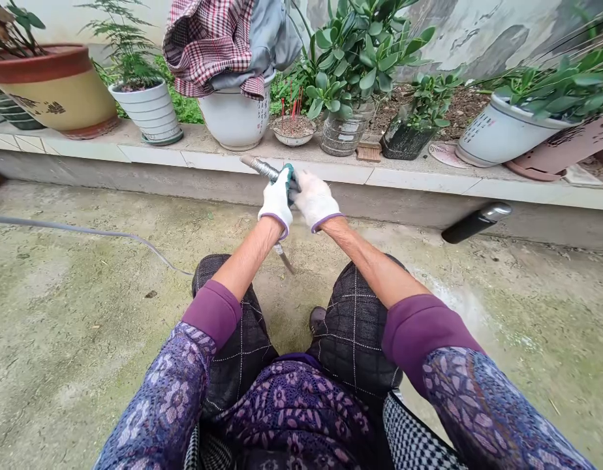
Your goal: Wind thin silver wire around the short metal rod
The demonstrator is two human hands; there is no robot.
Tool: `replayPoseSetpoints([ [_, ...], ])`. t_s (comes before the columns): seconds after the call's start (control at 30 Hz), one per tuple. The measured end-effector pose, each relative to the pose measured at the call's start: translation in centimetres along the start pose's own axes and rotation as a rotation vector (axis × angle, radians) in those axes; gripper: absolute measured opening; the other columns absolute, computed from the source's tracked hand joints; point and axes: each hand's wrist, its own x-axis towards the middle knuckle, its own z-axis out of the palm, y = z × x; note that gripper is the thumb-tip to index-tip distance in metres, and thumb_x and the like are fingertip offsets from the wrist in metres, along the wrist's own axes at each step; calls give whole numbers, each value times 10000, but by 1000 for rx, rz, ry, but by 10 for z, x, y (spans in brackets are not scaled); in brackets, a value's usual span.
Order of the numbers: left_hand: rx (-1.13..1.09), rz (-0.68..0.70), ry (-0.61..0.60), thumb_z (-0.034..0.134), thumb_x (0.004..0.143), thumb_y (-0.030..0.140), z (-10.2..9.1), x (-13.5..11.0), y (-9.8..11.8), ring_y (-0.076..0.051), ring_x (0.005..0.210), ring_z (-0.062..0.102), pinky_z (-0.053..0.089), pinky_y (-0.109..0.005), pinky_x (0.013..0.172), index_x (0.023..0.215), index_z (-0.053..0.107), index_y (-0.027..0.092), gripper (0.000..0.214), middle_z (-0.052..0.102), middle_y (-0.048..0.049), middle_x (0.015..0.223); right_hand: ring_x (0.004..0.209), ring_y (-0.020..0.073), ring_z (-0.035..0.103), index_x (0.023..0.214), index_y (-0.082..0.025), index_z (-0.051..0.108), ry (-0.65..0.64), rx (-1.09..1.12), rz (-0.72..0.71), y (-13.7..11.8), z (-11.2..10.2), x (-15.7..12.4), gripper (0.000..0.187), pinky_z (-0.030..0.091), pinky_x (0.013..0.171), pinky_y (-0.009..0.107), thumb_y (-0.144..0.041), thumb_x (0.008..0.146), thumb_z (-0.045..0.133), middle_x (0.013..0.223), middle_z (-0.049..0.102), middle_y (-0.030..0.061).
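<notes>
My left hand (277, 196), in a white glove with green on its fingers, is closed around a rod (266, 169). Its brownish end points up and left, and shiny silver windings cover the part beside my glove. My right hand (315, 196), gloved in white too, meets the left one with curled, slightly blurred fingers. What those fingers grip is hidden between the two gloves. Below my left wrist a thin brownish-grey piece (284, 260) with a whitish band slants downward; whether it joins the rod I cannot tell.
A tiled ledge (331, 171) in front bears potted plants, a white pot (235, 117) draped with checked cloth, a bowl of red sticks (294, 132) and a small brush (369, 152). A black bottle (470, 223) stands at right. A grey hose (100, 232) crosses the concrete at left.
</notes>
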Motion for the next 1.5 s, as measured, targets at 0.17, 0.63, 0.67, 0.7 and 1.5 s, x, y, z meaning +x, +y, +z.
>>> replayPoseSetpoints([
  [0.17,265,102,-136,714,833,186,-8,-34,13,-116,726,632,503,-229,675,915,701,164,86,724,-32,870,1088,306,638,1250,-180,649,114,105,16,19,-17,-3,337,501,927,418,-247,937,543,1235,692,136],
  [0.63,356,29,-94,763,800,341,-43,-38,60,-68,486,528,372,-206,443,890,629,206,211,685,1,759,717,186,623,1162,-197,729,-76,372,-20,20,-15,-16,326,474,680,290,-354,897,623,829,712,21],
  [0.67,339,13,-90,760,803,336,-43,-38,59,-65,474,511,364,-202,435,850,611,201,207,660,12,710,697,182,617,1176,-199,727,-108,386,-19,21,-14,-16,335,470,666,288,-361,908,608,812,705,16],
  [0.7,324,5,-79,759,805,325,-43,-37,58,-62,465,498,356,-198,429,827,599,197,206,633,25,669,708,185,621,1190,-201,726,-113,372,-23,21,-14,-16,343,471,671,291,-366,916,599,832,708,21],
  [1.5,327,1,-71,627,896,269,-46,-37,56,-50,375,413,279,-209,372,835,572,181,121,613,49,614,940,254,662,1302,-205,660,35,22,-118,21,-19,-29,405,512,827,359,-266,902,637,1174,716,114],
])
